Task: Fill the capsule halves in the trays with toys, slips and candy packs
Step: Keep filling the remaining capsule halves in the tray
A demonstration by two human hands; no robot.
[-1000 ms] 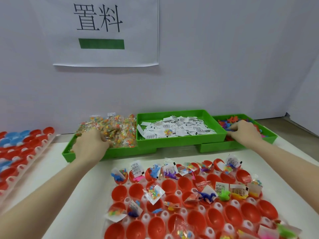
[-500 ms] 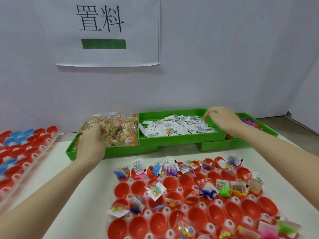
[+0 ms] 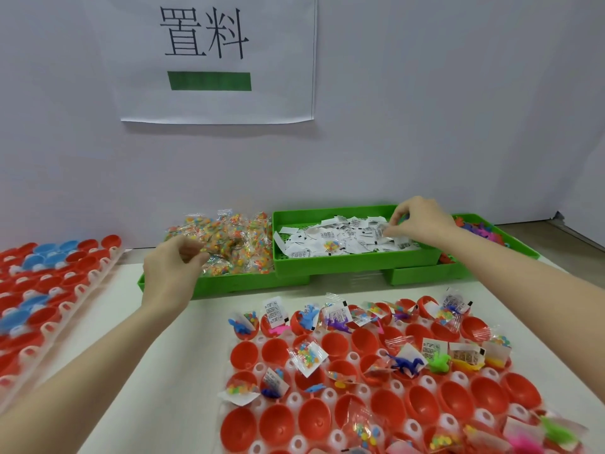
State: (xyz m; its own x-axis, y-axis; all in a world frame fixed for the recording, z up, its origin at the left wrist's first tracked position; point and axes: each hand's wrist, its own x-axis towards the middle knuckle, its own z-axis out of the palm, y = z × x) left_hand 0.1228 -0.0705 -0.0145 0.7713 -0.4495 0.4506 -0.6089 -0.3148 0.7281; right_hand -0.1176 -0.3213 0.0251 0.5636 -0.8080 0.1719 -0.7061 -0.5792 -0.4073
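While the back row of red plastic capsule halves (image 3: 360, 339) in the clear moulded tray (image 3: 258, 368) on the white worktop (image 3: 170, 371) already holds toys, slips and candy packs, most cups in the nearer rows sit bare or carry only one or two items, so the filling looks well short of half done. The left hand (image 3: 170, 273) pinches a clear candy pack (image 3: 196, 255) at the heap in the left green bin (image 3: 212, 285). The right hand (image 3: 422, 221) pinches a white printed slip (image 3: 381, 231) over the middle green bin (image 3: 327, 263). Coloured toys (image 3: 481, 231) lie in the right bin. More red and blue halves (image 3: 49, 273) wait at the left.
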